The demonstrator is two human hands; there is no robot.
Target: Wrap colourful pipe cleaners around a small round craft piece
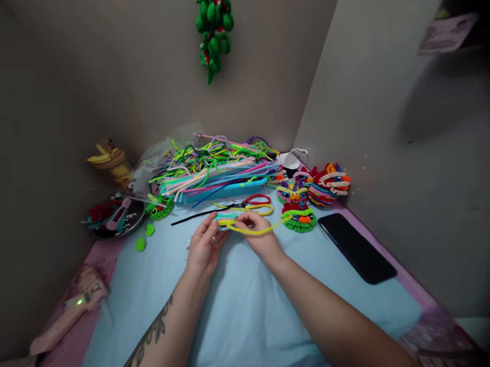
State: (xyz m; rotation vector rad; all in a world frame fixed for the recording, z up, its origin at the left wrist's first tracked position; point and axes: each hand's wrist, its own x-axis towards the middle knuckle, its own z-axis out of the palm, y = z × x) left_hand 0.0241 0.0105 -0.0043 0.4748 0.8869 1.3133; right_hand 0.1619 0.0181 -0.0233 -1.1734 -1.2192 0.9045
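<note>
Between my two hands, over the middle of the blue cloth (241, 292), is a small multicoloured pipe-cleaner piece (226, 219) in teal and yellow. My left hand (205, 242) is closed around its left side, fingers pinching it. At its right side, the fingertips of my right hand (257, 231) are pressed together on a yellow pipe cleaner (255, 233), whose free end curves out to the right. Just behind my hands lie scissors (254, 205) with red and yellow handles. Beside them, to the left, rests a black pipe cleaner (193, 217).
A blue tray (225, 191) heaped with pipe cleaners stands at the back. Finished pipe-cleaner figures (297, 203) and a phone (357, 249) lie right. Leftward are a plate (129, 223) of bits, green pieces (140, 244) and a pink glue gun (70, 315). Green figures (214, 33) hang on the wall.
</note>
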